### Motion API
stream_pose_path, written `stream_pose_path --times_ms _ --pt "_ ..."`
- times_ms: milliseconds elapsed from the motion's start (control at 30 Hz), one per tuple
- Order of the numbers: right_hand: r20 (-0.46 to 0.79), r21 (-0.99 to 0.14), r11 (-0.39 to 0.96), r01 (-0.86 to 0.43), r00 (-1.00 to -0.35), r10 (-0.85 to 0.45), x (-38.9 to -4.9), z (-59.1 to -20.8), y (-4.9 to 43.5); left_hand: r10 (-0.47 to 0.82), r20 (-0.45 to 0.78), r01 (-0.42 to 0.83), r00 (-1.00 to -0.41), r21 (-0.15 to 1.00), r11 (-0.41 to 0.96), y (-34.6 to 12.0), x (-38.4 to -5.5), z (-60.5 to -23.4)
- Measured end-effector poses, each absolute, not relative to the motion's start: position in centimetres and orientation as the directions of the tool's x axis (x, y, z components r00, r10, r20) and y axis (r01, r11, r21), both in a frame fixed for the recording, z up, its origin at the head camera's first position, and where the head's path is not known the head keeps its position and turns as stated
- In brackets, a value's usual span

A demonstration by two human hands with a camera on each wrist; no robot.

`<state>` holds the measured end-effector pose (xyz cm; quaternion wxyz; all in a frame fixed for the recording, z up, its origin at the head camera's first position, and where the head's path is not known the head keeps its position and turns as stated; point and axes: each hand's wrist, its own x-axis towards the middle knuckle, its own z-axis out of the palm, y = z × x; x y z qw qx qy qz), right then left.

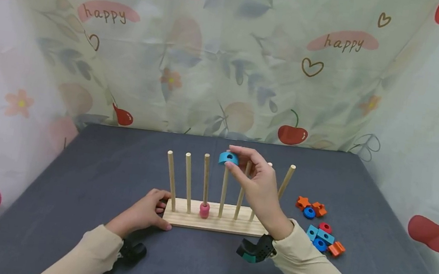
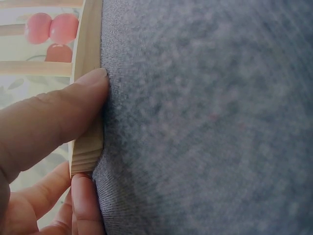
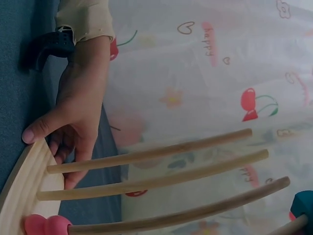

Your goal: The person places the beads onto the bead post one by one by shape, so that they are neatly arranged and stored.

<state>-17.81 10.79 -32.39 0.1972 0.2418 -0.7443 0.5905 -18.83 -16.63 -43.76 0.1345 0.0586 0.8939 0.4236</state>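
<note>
A wooden peg board (image 1: 212, 224) with several upright pegs stands on the dark table. My left hand (image 1: 146, 210) grips its left end, the thumb along the front edge and the fingers at the end and behind. My right hand (image 1: 260, 186) pinches a blue block (image 1: 228, 157) with a rounded top and a hole, at the tip of the middle peg (image 1: 224, 188). Whether the peg has entered the block cannot be told. In the right wrist view the block (image 3: 304, 205) shows only partly. A pink bead-shaped piece (image 1: 204, 210) sits at the base of the third peg from the left.
Right of the board lie loose pieces: an orange star (image 1: 303, 202), other orange blocks (image 1: 336, 248), blue rings (image 1: 309, 212), a red ring (image 1: 325, 228) and light blue blocks (image 1: 325, 237). A printed curtain (image 1: 219, 77) surrounds the table's back and sides.
</note>
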Motion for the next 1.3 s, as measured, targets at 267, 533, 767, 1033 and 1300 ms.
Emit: stream_pose_path --times_ms 267,533,767,1033,1300 --pt "0.500 -0.852 0.118 -0.510 -0.859 -0.110 -18.0 -33.8 10.5 0.220 -0.189 -0.007 -0.957 0.773 0.634 -16.7 -18.8 -43.7" --pt "0.389 -0.905 0.138 -0.403 -0.913 -0.120 -17.7 -36.1 10.5 0.220 -0.182 -0.004 -0.958 0.779 0.628 -16.6 -18.8 -43.8" --pt "0.298 -0.926 0.201 -0.319 -0.946 -0.127 -17.3 -38.6 10.7 0.217 -0.177 -0.002 -0.960 0.779 0.628 -16.6 -18.8 -43.7" --pt "0.207 -0.938 0.259 -0.231 -0.971 -0.117 -17.2 -41.6 10.6 0.206 -0.189 -0.016 -0.960 0.774 0.632 -16.6 -18.7 -43.7" --pt "0.161 -0.948 0.260 -0.182 -0.982 -0.099 -17.3 -43.4 10.5 0.206 -0.191 -0.019 -0.960 0.775 0.632 -16.6 -18.7 -43.7"
